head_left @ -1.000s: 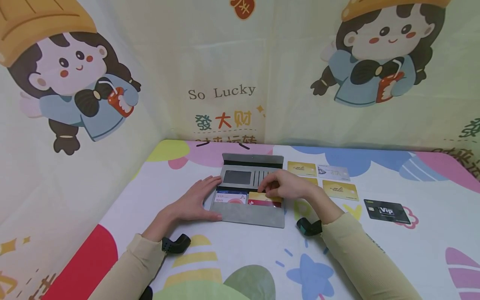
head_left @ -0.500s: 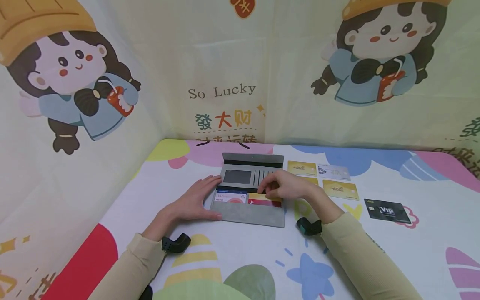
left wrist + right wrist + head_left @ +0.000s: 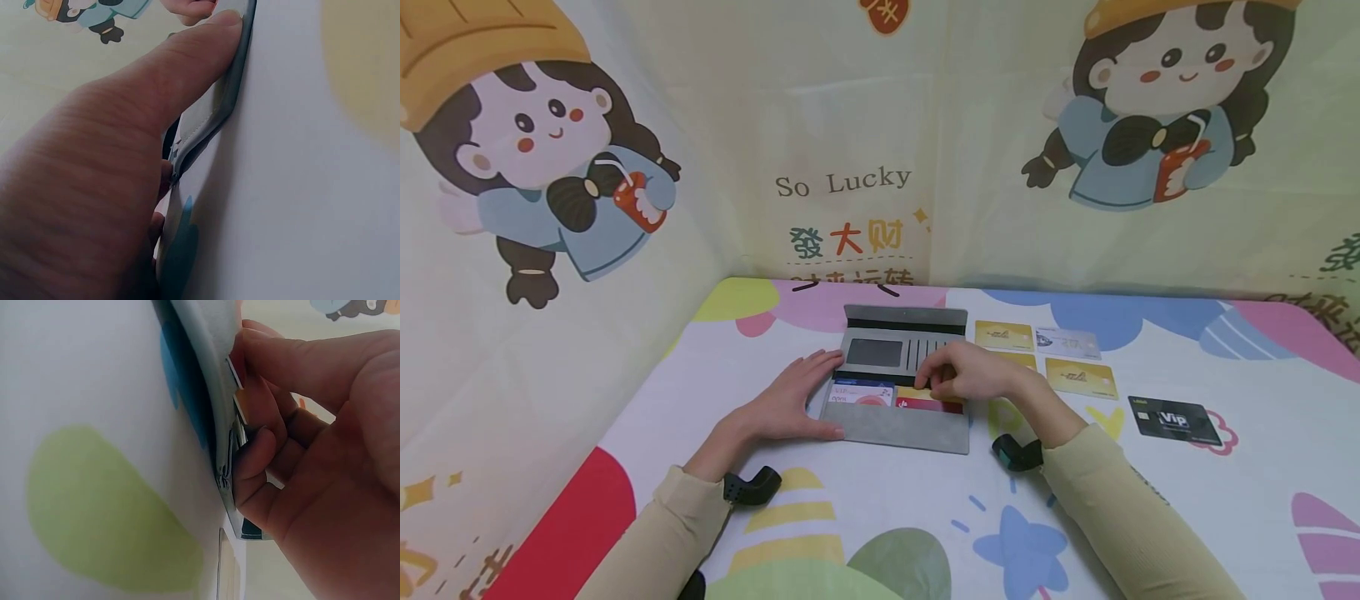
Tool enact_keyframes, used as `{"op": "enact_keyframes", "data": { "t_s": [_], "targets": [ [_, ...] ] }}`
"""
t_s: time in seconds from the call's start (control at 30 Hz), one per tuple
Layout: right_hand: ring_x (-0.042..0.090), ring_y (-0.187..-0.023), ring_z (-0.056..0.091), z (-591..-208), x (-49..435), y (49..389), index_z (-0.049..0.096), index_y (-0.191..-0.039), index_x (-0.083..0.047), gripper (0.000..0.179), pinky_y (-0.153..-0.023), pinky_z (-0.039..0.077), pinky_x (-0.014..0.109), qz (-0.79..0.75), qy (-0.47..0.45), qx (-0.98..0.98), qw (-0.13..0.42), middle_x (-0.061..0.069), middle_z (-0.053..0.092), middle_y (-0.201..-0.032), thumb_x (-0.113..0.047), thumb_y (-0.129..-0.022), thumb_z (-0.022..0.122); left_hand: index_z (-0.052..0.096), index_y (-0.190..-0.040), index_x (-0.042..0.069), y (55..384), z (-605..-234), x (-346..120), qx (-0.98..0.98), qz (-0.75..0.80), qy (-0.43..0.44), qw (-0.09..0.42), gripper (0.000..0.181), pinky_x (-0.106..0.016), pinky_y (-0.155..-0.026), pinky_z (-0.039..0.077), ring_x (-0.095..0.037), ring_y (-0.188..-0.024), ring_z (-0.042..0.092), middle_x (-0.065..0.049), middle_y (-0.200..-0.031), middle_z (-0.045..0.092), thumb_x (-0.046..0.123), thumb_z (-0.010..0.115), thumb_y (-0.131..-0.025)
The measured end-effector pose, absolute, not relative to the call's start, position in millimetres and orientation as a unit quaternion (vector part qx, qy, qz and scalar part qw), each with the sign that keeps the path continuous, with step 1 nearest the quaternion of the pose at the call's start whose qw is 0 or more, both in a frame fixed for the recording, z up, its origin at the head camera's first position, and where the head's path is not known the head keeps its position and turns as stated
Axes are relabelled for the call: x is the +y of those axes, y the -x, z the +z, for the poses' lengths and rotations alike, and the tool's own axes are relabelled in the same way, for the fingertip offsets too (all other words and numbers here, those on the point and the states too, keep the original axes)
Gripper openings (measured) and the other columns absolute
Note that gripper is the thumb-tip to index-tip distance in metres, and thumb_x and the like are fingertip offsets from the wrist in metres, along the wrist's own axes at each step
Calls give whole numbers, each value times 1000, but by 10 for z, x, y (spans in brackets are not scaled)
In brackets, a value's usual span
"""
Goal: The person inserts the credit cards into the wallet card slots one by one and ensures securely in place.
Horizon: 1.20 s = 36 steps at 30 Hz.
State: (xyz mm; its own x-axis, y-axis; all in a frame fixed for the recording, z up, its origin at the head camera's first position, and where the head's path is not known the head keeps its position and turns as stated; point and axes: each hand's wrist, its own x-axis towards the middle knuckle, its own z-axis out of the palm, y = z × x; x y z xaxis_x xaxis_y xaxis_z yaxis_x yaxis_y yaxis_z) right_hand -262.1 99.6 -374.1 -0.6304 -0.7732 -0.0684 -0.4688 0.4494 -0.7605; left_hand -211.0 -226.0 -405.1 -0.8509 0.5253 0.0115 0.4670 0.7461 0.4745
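An unfolded grey card wallet point(image 3: 895, 429) lies on the table, slots and a dark window in its upper half. My left hand point(image 3: 782, 400) rests at its left edge, fingers stretched out, thumb point(image 3: 206, 47) on the lower panel. In the lower pockets sit a white VIP card point(image 3: 861, 395) with a blue top edge and a red card point(image 3: 925, 404) in front of a gold card point(image 3: 913, 392). My right hand point(image 3: 973, 369) pinches at the top of the gold card with curled fingers. In the right wrist view, its thumb point(image 3: 300, 365) lies against the card edges.
Right of the wallet lie a gold card point(image 3: 1003, 336), a silver card point(image 3: 1067, 343), another gold card point(image 3: 1081, 379) and one partly hidden behind the right hand. A black VIP card point(image 3: 1175, 421) lies farther right. A patterned cloth point(image 3: 850, 108) hangs behind the table.
Both hands and the wallet stay in nearly the same place. The right fingers have shifted very slightly at the gold card, with a little less of it showing above the red card.
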Motion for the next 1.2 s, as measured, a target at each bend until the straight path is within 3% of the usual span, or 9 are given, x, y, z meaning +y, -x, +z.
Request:
{"op": "enact_keyframes", "data": {
  "t_s": [0.8,1.2],
  "targets": [
    [19,-77,58,-3727,992,2599,75,-106,-9,19,-71,51,30,-357,373,831,207,1,62,-83,1,-93,67,32,-158,8,2094,-4042,-2241,934,237,-259,65,108,-55,-122,8,-32,-152,13,-10,-165,24,57,79,-74],
    [20,-82,59,-3739,1005,2616,74,-109,-8,18,-76,53,33,-365,366,833,200,1,64,-88,-6,-92,72,31,-158,9,2092,-4047,-2247,935,236,-256,64,109,-57,-121,9,-33,-152,13,-10,-165,24,60,78,-74]
  ]
}}
